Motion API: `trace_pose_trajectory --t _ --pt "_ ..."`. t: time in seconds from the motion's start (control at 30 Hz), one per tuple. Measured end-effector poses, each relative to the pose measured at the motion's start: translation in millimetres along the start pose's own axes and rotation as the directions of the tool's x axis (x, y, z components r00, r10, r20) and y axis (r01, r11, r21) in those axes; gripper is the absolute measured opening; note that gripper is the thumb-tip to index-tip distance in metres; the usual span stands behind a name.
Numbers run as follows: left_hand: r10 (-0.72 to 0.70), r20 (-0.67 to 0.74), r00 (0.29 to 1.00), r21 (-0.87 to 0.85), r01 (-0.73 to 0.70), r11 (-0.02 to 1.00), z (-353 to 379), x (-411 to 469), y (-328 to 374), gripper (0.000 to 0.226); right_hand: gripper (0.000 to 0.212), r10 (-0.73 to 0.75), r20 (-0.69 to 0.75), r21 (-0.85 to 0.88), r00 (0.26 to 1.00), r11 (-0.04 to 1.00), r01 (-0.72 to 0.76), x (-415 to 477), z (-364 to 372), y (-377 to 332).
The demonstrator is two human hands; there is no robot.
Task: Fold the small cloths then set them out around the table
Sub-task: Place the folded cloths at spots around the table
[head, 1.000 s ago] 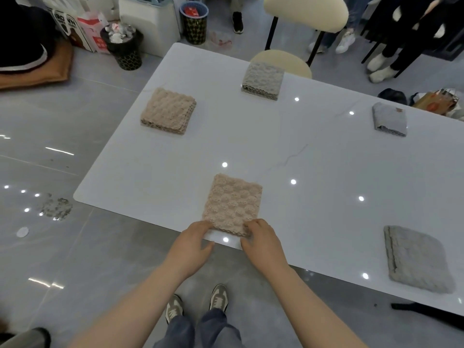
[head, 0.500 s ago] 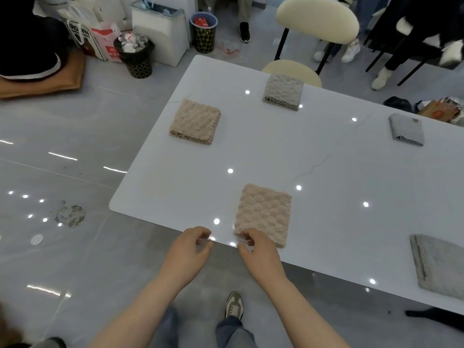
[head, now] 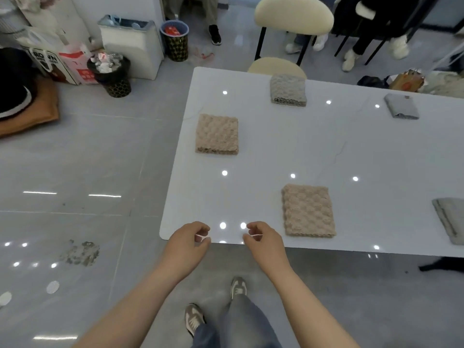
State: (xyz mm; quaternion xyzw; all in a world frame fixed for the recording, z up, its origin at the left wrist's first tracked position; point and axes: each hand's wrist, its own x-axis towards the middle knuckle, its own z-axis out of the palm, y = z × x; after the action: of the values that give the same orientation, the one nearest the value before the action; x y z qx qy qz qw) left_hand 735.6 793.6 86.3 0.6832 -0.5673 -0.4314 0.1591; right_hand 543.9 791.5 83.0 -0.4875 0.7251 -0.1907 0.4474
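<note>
Fingers (head: pixel 198 226) loosely curled, empty — left hand (head: pixel 187 244), right hand (head: pixel 266 241); grey cloth (head: pixel 449 222) cropped at edge.

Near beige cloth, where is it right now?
Head view: the near beige cloth lies on the table by its near edge, just right of the right hand and clear of it; the other beige cloth sits farther to the left.

The grey folded cloth (head: pixel 449 219) at the near right is cut off by the right edge, as is the white table (head: pixel 376 151). The seat of the cream chair (head: pixel 276 65) is partly hidden behind the table's far edge. The tag on the far grey cloth (head: pixel 401 108) is too small to be read.
</note>
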Motion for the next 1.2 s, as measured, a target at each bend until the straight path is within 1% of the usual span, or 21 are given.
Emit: trace_pose_trajectory --t 0.23,0.5,0.67,0.8,0.93,1.07,1.2 --pt "0.049 0.068 0.996 0.032 -0.051 0.998 -26 55 8 0.021 0.03 0.061 -0.057 0.045 0.997 0.997 -0.059 38 8 -20" --pt "0.063 0.117 0.991 0.114 -0.077 0.991 -54 123 28 0.019 0.031 0.118 -0.058 0.072 0.991 0.991 -0.113 91 6 -50" --pt "0.088 0.208 0.974 0.16 -0.123 0.979 -57 147 34 0.021 0.032 0.195 -0.081 0.114 0.978 0.976 -0.185 102 11 -56" --pt "0.122 0.256 0.959 0.188 -0.173 0.967 -69 173 33 0.021 0.033 0.285 -0.109 0.157 0.952 0.951 -0.266 106 24 -60" --pt "0.169 0.348 0.922 0.208 -0.252 0.945 -89 203 29 0.02 0.033 0.355 -0.173 0.21 0.919 0.925 -0.317 110 44 -74" --pt "0.228 0.461 0.858 0.213 -0.356 0.91 -124 233 18 0.021 0.032 0.445 -0.247 0.29 0.861 0.882 -0.373 113 78 -104" --pt "0.275 0.521 0.808 0.207 -0.432 0.878 -152 259 12 0.022 0.032 0.497 -0.29 0.367 0.818 0.847 -0.385 115 111 -134"
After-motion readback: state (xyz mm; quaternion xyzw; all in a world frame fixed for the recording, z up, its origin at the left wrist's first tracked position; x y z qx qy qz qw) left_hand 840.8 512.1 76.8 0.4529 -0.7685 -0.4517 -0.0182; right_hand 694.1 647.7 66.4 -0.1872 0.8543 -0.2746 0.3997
